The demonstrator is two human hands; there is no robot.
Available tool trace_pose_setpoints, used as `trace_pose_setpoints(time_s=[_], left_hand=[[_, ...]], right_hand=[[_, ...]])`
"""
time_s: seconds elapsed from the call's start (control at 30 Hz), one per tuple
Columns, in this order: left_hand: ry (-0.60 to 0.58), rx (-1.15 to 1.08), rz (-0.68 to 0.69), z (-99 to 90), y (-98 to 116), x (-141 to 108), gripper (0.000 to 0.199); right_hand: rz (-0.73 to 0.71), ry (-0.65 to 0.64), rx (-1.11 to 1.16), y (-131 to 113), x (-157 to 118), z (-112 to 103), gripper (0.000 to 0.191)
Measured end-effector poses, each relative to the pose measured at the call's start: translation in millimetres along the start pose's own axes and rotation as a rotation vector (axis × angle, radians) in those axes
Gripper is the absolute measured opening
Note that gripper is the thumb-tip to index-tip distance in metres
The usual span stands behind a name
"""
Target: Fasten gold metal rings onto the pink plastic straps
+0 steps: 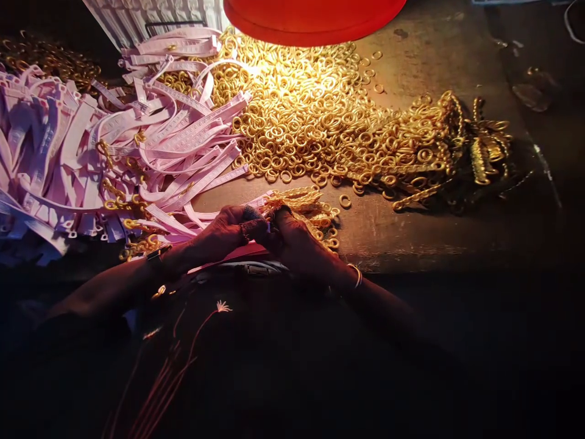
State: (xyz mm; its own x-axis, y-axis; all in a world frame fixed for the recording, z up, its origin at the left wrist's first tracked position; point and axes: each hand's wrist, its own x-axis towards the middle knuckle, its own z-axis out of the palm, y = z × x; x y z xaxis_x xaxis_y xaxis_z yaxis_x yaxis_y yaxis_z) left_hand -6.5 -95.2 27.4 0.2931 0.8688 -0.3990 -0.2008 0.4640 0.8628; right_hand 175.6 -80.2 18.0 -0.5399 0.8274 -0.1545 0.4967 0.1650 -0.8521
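Right, you've got both hands, left hand (pixel 223 235) and right hand (pixel 304 247), fingers drawn in narrow at lower centre, fingertips meeting around a small pale piece (pixel 269 227); I can't tell which one grips it. The pink straps (pixel 70 143) spread across the left of the frame, some reaching your left hand, with braided gold pieces (pixel 297 198) just beyond your right. Steady the piece with one hand, I'd say, and make small moves with the other. Your fingertips look shadowed, so working nearer the glow under the red shade (pixel 315 18) should help.
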Motion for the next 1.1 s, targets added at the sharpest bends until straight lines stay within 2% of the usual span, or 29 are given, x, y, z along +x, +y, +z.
trace_pose_setpoints(time_s=[0.13,0.27,0.33,0.43,0.53,0.6,0.67,0.73,0.8,0.87,0.9,0.97,1.03,1.1], left_hand=[[0.013,-0.021,-0.020,2.0,0,6,0.040],[0.026,-0.011,-0.015,1.4,-1,12,0.042],[0.039,0.071,0.000,-1.9,4,16,0.039],[0.085,0.356,0.059,-12.1,29,19,0.030],[0.175,0.848,0.153,-27.6,67,9,0.024],[0.226,1.198,0.200,-38.1,88,-4,0.024],[0.293,1.401,0.219,-46.2,95,-17,0.029],[0.340,1.449,0.202,-51.4,83,-26,0.033],[0.314,1.439,0.125,-55.0,58,-28,0.036],[0.273,1.394,-0.018,-59.2,27,-25,0.042],[0.246,1.352,0.002,-62.1,13,-23,0.042],[0.234,1.273,0.151,-69.6,-9,-18,0.034],[0.264,1.181,0.315,-78.1,-23,-14,0.026],[0.271,1.059,0.376,-85.8,-30,-9,0.024]], right_hand=[[-0.034,-0.087,-0.068,1,4,2,0.022],[-0.071,-0.081,-0.176,-5,12,-4,0.022],[-0.101,-0.074,-0.258,-9,16,-14,0.024],[-0.126,-0.047,-0.367,-13,21,-32,0.034],[-0.157,0.057,-0.379,-16,23,-43,0.038],[-0.178,0.133,-0.367,-19,22,-42,0.040],[-0.163,0.166,-0.423,-22,21,-34,0.041],[-0.099,0.159,-0.570,-24,20,-23,0.042],[-0.009,0.117,-0.734,-23,19,-14,0.043],[0.047,0.092,-0.846,-20,19,-9,0.040],[0.046,0.094,-0.879,-19,20,-7,0.038],[0.001,0.125,-0.904,-18,24,-4,0.037],[-0.058,0.161,-0.887,-17,32,3,0.042],[-0.101,0.166,-0.857,-16,42,13,0.046]])
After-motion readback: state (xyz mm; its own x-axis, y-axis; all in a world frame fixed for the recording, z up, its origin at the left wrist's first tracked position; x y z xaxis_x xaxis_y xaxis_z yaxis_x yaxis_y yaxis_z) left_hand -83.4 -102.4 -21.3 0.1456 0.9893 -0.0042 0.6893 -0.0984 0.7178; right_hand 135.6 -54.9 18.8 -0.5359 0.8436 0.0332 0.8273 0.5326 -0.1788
